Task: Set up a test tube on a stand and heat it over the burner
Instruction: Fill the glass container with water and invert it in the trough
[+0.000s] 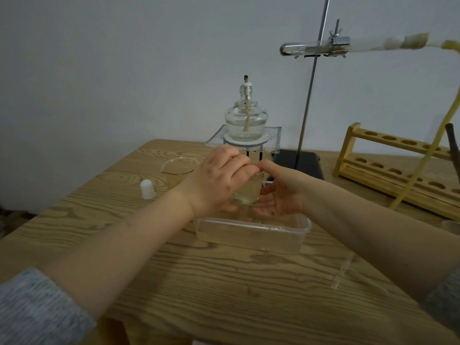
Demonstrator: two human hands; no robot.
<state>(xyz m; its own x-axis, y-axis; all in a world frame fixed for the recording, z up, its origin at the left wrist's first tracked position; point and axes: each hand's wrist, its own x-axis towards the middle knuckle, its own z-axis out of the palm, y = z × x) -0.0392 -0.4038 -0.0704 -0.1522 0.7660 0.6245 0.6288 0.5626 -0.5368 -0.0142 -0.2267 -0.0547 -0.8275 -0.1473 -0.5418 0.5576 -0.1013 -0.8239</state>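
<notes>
A: Where was the tube point(298, 48)?

B: Clamped level on the stand point(314, 78), right of the unlit burner point(246, 120).

A: The grip?

B: 2 hands, left point(214, 180) and right point(278, 192), wrapped a jar point(247, 192) over the tray point(251, 235); it might slip and spill.

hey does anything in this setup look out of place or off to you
Yes. The clamped test tube hangs high and well to the right of the alcohol burner, not above its unlit wick, so it could not be heated as placed. The burner's cap sits apart on the table.
</notes>
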